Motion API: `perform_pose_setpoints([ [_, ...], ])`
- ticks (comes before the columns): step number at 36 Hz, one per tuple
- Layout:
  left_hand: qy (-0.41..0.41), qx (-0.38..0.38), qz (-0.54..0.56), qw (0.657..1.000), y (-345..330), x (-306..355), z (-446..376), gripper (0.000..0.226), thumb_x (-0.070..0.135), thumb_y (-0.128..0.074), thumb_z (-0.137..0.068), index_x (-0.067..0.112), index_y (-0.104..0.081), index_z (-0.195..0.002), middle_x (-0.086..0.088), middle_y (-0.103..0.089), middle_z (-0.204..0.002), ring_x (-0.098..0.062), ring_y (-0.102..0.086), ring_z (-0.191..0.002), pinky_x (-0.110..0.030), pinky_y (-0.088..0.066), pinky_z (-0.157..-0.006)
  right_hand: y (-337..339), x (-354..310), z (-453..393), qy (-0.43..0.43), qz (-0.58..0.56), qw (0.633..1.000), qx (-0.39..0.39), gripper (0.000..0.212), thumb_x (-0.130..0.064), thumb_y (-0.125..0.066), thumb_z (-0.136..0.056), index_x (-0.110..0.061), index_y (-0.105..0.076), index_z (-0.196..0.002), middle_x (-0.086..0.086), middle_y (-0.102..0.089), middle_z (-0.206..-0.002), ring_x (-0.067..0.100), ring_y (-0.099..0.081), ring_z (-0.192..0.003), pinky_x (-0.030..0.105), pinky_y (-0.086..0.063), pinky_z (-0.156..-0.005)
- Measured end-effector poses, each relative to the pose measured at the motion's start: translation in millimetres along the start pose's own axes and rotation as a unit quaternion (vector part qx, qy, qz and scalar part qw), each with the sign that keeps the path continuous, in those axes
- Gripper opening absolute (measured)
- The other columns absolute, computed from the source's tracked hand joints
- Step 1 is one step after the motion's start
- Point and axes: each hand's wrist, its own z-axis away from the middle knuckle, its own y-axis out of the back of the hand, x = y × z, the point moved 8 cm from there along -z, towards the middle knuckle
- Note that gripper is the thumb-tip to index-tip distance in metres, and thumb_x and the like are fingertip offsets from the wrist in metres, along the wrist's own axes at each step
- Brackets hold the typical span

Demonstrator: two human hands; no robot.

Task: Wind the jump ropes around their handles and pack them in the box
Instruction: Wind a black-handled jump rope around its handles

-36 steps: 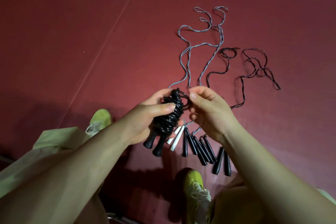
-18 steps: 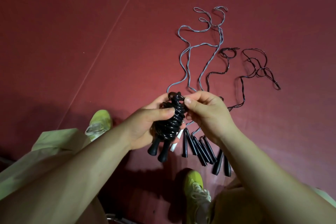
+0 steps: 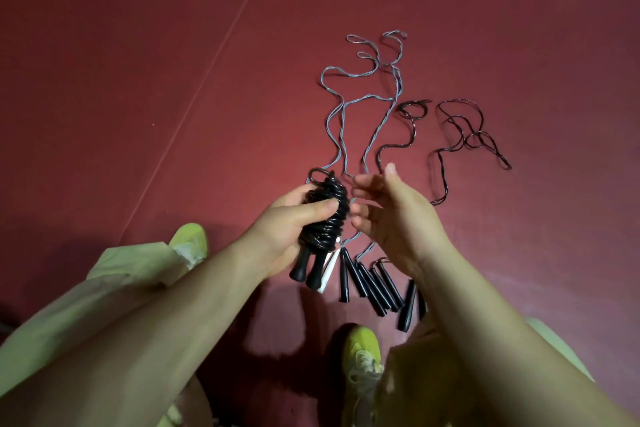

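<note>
While left grips bundle [image 3: 323, 218], right hand [image 3: 391, 218] splayed.

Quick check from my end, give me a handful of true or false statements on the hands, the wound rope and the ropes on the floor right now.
1. The left hand grips the wound black rope. True.
2. The right hand pinches the bundle. False: its fingers are spread, off it.
3. A grey rope lies unwound on the red floor. True.
4. A box sits beside the loose handles. False: no box is in view.
</note>
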Motion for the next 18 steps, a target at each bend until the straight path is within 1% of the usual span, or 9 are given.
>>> perform_pose_setpoints([
  [2,-0.031,0.037,0.024,0.999,-6.4,1.8,0.9,0.027,0.009,-0.06,-0.074,0.009,-0.06,-0.101,-0.011,-0.063,-0.089,-0.022,-0.06,-0.074,-0.036,-0.05,-0.069,18.1,-4.0,14.5,0.018,0.016,0.999,0.022,0.042,-0.041,-0.039,-0.102,-0.011,-0.068,-0.094,0.003,-0.063,-0.087,0.015,-0.06,-0.069,0.029,-0.051,-0.066],
  [4,-0.06,0.059,0.043,0.996,-22.3,3.8,1.6,0.035,0.012,-0.062,-0.07,0.008,-0.058,-0.104,-0.01,-0.063,-0.088,-0.022,-0.061,-0.074,-0.03,-0.052,-0.062,39.9,-4.1,32.0,0.033,0.033,0.998,0.047,0.042,-0.039,-0.037,-0.103,-0.013,-0.068,-0.094,0.001,-0.064,-0.088,0.016,-0.059,-0.074,0.033,-0.048,-0.073],
  [6,-0.075,0.062,0.049,0.994,-50.3,2.8,1.4,0.029,0.011,-0.061,-0.075,0.008,-0.057,-0.103,-0.007,-0.065,-0.084,-0.016,-0.064,-0.067,-0.026,-0.054,-0.057,63.4,-3.6,50.3,0.054,0.037,0.995,0.071,0.041,-0.04,-0.037,-0.102,-0.016,-0.069,-0.096,-0.001,-0.068,-0.088,0.016,-0.061,-0.08,0.032,-0.048,-0.076],
  [7,-0.076,0.058,0.04,0.995,-66.3,0.2,0.7,0.022,0.01,-0.06,-0.08,0.009,-0.058,-0.102,-0.005,-0.067,-0.082,-0.013,-0.065,-0.067,-0.025,-0.054,-0.058,73.5,-3.8,58.2,0.067,0.036,0.994,0.077,0.04,-0.042,-0.038,-0.1,-0.017,-0.07,-0.099,-0.002,-0.07,-0.09,0.016,-0.063,-0.083,0.031,-0.048,-0.076],
  [10,-0.071,0.048,-0.034,0.996,-124.2,-16.3,-4.0,0.014,0.014,-0.063,-0.087,0.013,-0.062,-0.102,-0.001,-0.072,-0.087,-0.012,-0.068,-0.079,-0.025,-0.053,-0.072,104.8,-17.7,83.2,0.121,0.026,0.989,0.079,0.048,-0.052,-0.04,-0.085,-0.021,-0.067,-0.11,-0.002,-0.073,-0.1,0.014,-0.068,-0.092,0.026,-0.053,-0.076],
  [12,-0.062,0.042,-0.088,0.993,-163.1,-34.5,-10.1,0.014,0.018,-0.067,-0.087,0.015,-0.062,-0.1,-0.002,-0.072,-0.093,-0.013,-0.067,-0.085,-0.027,-0.052,-0.08,130.9,-29.1,97.7,0.153,0.0,0.984,0.086,0.047,-0.051,-0.041,-0.088,-0.02,-0.064,-0.113,-0.002,-0.075,-0.1,0.015,-0.07,-0.095,0.026,-0.055,-0.077],
  [16,-0.011,0.0,-0.212,0.977,-226.0,-82.5,-22.7,0.023,0.031,-0.071,-0.084,0.018,-0.064,-0.101,-0.004,-0.072,-0.103,-0.019,-0.067,-0.098,-0.041,-0.05,-0.097,195.3,-26.5,119.7,0.176,-0.041,0.971,0.158,0.041,-0.052,-0.049,-0.092,-0.021,-0.063,-0.116,0.0,-0.074,-0.105,0.014,-0.07,-0.093,0.033,-0.052,-0.074],
  [17,0.012,-0.031,-0.26,0.965,-253.6,-106.2,-23.9,0.022,0.033,-0.068,-0.087,0.019,-0.064,-0.104,-0.002,-0.071,-0.104,-0.018,-0.067,-0.099,-0.041,-0.049,-0.098,228.7,-15.9,131.4,0.174,-0.068,0.964,0.192,0.041,-0.051,-0.052,-0.091,-0.021,-0.063,-0.117,0.002,-0.073,-0.107,0.015,-0.07,-0.095,0.033,-0.051,-0.073],
  [18,0.022,-0.043,-0.295,0.954,-259.4,-118.1,-24.8,0.023,0.036,-0.065,-0.089,0.021,-0.064,-0.106,0.002,-0.07,-0.106,-0.015,-0.066,-0.101,-0.038,-0.049,-0.099,239.2,-7.3,133.9,0.161,-0.079,0.962,0.208,0.043,-0.05,-0.054,-0.09,-0.02,-0.063,-0.119,0.004,-0.072,-0.111,0.018,-0.069,-0.098,0.034,-0.05,-0.074],
])
